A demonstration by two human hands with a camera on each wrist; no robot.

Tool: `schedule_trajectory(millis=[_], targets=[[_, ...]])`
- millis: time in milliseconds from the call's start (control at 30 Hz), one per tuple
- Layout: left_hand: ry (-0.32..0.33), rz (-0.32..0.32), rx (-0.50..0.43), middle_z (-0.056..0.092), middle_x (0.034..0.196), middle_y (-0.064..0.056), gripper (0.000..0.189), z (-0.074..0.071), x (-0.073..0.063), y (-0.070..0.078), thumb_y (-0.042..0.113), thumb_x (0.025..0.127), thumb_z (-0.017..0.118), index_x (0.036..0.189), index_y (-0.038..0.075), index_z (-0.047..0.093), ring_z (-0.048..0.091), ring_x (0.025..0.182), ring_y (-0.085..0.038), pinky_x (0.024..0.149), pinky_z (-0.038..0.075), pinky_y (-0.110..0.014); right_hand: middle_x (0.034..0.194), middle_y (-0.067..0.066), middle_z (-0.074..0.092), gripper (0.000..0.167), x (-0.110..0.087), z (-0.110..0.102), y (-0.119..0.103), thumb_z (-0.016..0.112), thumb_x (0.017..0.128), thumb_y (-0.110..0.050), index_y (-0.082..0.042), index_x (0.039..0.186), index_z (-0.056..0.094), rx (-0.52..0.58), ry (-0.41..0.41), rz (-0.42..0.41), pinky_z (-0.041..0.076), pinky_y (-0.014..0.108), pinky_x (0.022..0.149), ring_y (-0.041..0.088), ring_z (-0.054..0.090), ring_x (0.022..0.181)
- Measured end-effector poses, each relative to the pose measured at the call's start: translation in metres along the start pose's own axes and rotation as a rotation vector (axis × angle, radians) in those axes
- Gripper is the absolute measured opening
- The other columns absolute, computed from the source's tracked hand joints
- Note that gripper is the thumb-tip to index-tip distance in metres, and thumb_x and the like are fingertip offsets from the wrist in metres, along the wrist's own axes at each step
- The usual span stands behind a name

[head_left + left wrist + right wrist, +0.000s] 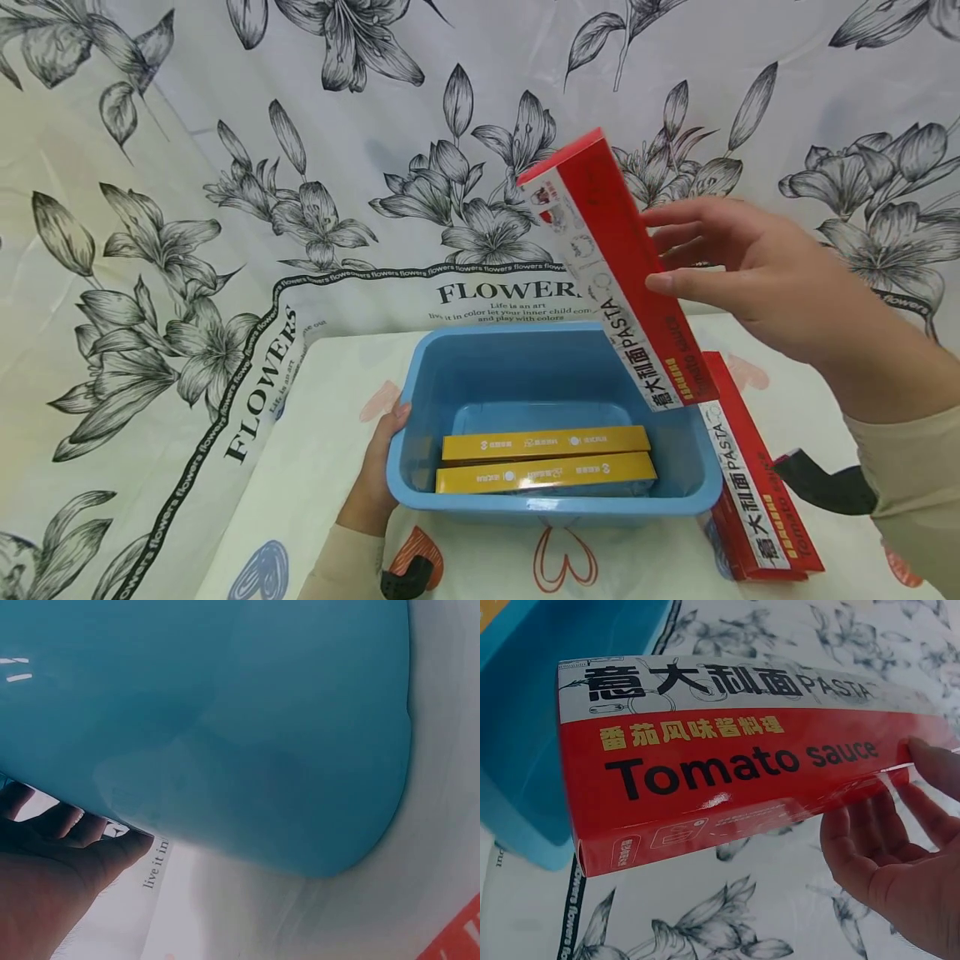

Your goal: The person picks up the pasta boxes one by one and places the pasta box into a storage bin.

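Observation:
My right hand (780, 283) holds a red and white pasta box (630, 287) tilted above the right rim of a blue plastic bin (517, 367). The thumb lies on one side of the box and the fingers on the other; in the right wrist view its label (735, 761) reads "Tomato sauce". At the bin's left rim, my left hand (378, 467) grips the edge. In the left wrist view, the fingers (112, 847) meet the underside of that rim. Two yellow boxes (546, 443) lie side by side inside the bin, along its near wall.
Another red pasta box (757, 492) lies on the table to the right of the bin, and there may be one more beneath it. A heart-patterned cloth (315, 467) covers the table. Flower-printed sheeting (300, 208) hangs behind and to the left.

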State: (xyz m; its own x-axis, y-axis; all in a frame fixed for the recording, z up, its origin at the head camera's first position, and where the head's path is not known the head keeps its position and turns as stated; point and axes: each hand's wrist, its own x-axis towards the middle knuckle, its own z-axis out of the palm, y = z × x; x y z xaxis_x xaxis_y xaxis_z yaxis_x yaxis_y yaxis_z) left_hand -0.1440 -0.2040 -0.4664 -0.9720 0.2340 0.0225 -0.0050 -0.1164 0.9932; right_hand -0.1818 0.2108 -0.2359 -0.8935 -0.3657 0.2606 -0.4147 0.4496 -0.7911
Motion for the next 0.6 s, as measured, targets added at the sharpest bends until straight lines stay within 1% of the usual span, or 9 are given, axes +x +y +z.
schedule_trajectory(millis=[100,167,233,300,367,500,600], targets=[[-0.001,-0.008,-0.007,0.018,0.177,-0.015,0.074,-0.001,-0.003,-0.001,0.052,0.109,0.03,0.176,0.029,0.01,0.027,0.153,-0.055,0.114,0.03,-0.077,0.144,0.003,0.062,0.057,0.01,0.013,-0.008,0.075,0.105,-0.015,-0.02,0.158,0.055,0.02,-0.047,-0.007,0.061,0.035,0.089,0.027,0.061,0.126],[-0.003,-0.011,-0.013,0.018,0.177,-0.015,0.074,-0.001,-0.004,-0.002,0.052,0.109,0.03,0.176,0.029,0.01,0.027,0.153,-0.055,0.114,0.03,-0.077,0.143,0.005,0.063,0.057,0.017,0.023,-0.011,0.076,0.104,-0.017,-0.019,0.157,0.056,0.016,-0.069,0.0,0.061,0.044,0.091,0.028,0.062,0.125],[-0.003,-0.012,-0.017,0.019,0.177,-0.015,0.074,-0.001,-0.004,-0.002,0.053,0.109,0.03,0.176,0.029,0.011,0.027,0.153,-0.055,0.114,0.03,-0.076,0.142,0.006,0.064,0.056,0.025,0.033,-0.014,0.078,0.103,-0.018,-0.019,0.155,0.057,0.001,-0.087,0.011,0.059,0.053,0.093,0.028,0.063,0.124],[-0.007,-0.012,-0.024,0.019,0.177,-0.015,0.074,-0.001,-0.004,-0.002,0.052,0.109,0.03,0.176,0.029,0.011,0.027,0.153,-0.055,0.115,0.029,-0.076,0.14,0.006,0.066,0.056,0.034,0.043,-0.015,0.079,0.102,-0.018,-0.019,0.154,0.058,-0.024,-0.106,0.019,0.058,0.059,0.094,0.028,0.064,0.123],[-0.006,-0.017,-0.02,0.019,0.176,-0.015,0.074,-0.001,-0.004,-0.001,0.053,0.109,0.03,0.175,0.028,0.011,0.027,0.153,-0.055,0.115,0.03,-0.076,0.139,0.005,0.066,0.057,0.042,0.052,-0.015,0.08,0.101,-0.016,-0.019,0.153,0.058,-0.046,-0.131,0.023,0.058,0.06,0.093,0.028,0.064,0.122],[0.018,-0.03,0.006,0.022,0.175,-0.016,0.075,-0.002,-0.004,0.0,0.054,0.108,0.031,0.175,0.028,0.012,0.03,0.151,-0.057,0.112,0.034,-0.077,0.136,0.006,0.067,0.058,0.057,0.069,-0.013,0.08,0.1,-0.015,-0.016,0.153,0.058,-0.075,-0.2,0.023,0.059,0.058,0.092,0.028,0.064,0.12],[0.024,-0.026,0.02,0.023,0.175,-0.016,0.074,-0.001,-0.003,0.001,0.055,0.108,0.031,0.175,0.028,0.014,0.033,0.15,-0.057,0.111,0.036,-0.076,0.134,0.007,0.067,0.057,0.067,0.079,-0.011,0.081,0.1,-0.014,-0.015,0.152,0.058,-0.092,-0.248,0.035,0.059,0.056,0.092,0.028,0.064,0.119]])
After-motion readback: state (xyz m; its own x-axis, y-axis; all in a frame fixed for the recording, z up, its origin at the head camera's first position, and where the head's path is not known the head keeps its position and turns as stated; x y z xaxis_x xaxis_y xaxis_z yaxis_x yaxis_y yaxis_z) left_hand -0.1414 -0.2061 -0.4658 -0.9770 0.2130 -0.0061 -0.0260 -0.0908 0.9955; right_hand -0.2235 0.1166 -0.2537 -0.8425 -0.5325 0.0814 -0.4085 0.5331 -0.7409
